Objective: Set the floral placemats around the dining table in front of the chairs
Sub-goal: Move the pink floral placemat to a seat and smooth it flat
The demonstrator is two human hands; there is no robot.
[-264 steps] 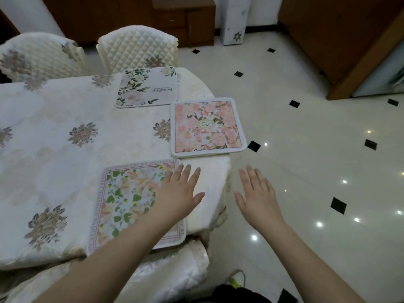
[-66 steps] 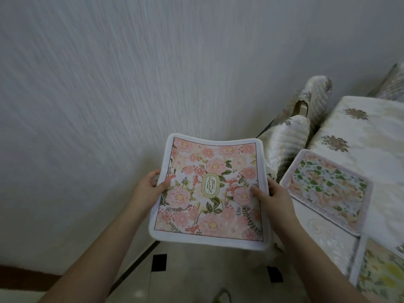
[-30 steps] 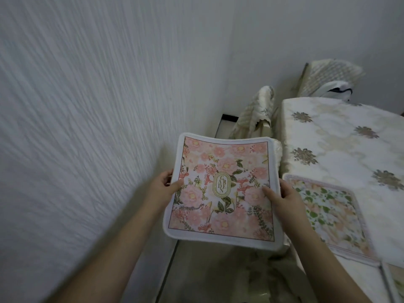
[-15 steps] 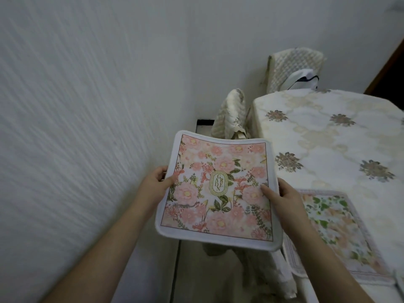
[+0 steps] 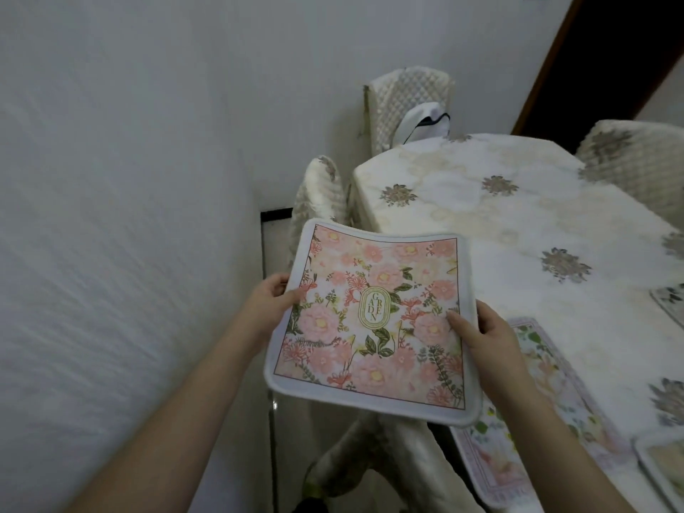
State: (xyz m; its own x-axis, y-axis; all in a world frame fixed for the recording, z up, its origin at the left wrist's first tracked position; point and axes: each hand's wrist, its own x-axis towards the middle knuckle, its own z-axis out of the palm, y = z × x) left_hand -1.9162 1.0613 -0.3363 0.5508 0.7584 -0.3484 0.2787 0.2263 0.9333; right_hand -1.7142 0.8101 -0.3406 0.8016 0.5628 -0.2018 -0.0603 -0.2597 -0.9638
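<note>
I hold a pink floral placemat [image 5: 374,320] with a white border and a "GARDEN" oval flat in the air, over the near left corner of the dining table [image 5: 518,224]. My left hand [image 5: 272,301] pinches its left edge and my right hand [image 5: 485,335] grips its right edge, thumb on top. A green-leaf placemat [image 5: 547,401] lies on the tablecloth just right of my right hand, partly hidden by the held mat. Another mat's corner [image 5: 659,460] shows at the bottom right, and a further one [image 5: 671,305] at the right edge.
A white wall [image 5: 111,216] runs close along the left. Quilted chairs stand around the table: one [image 5: 318,194] at the near left side, one [image 5: 411,105] at the far end with a white bag [image 5: 425,124] on it, one [image 5: 636,168] at the right.
The view has swung right along the wall and more of the table has come into sight. The pink mat stays held in both hands, now nearer the table's left side.
</note>
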